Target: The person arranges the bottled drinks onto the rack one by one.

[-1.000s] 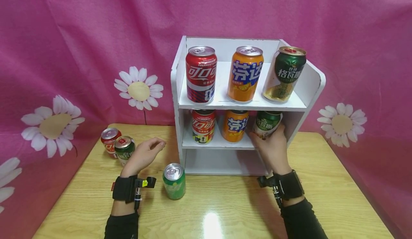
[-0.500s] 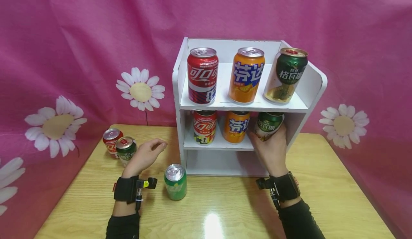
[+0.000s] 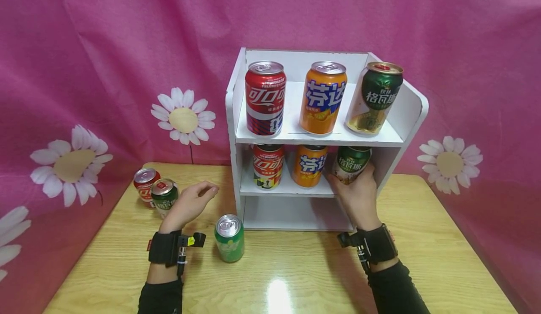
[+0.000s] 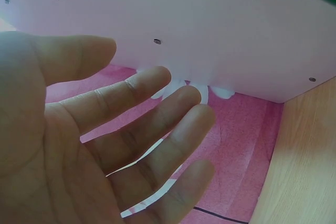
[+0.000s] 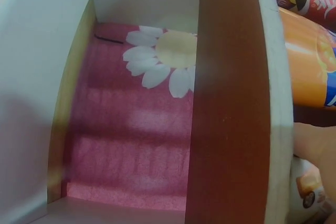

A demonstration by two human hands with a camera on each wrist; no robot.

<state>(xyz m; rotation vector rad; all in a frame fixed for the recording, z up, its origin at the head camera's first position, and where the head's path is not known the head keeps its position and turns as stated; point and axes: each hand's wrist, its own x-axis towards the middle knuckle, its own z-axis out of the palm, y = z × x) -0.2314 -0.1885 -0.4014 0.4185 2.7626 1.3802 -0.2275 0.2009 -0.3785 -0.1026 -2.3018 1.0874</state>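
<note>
My right hand [image 3: 359,195] holds a green-and-white drink can [image 3: 349,164] upright at the right end of the shelf rack's middle tier. The fingers go round its right side and the thumb lies at its left front. In the right wrist view only part of the hand [image 5: 320,148] shows at the right edge, over the can's pale lower side [image 5: 305,190]. My left hand [image 3: 189,206] hovers left of the rack, fingers loosely bent and apart; the left wrist view shows its palm [image 4: 68,145] with nothing in it. A light-green can [image 3: 229,247] stands on the table near that hand.
The white rack [image 3: 236,164] bears a red, an orange and a green-gold can [image 3: 374,99] on top. A red can [image 3: 268,166] and an orange can [image 3: 310,166] share the middle tier. Two more cans, red [image 3: 144,187] and green [image 3: 164,197], stand at the left.
</note>
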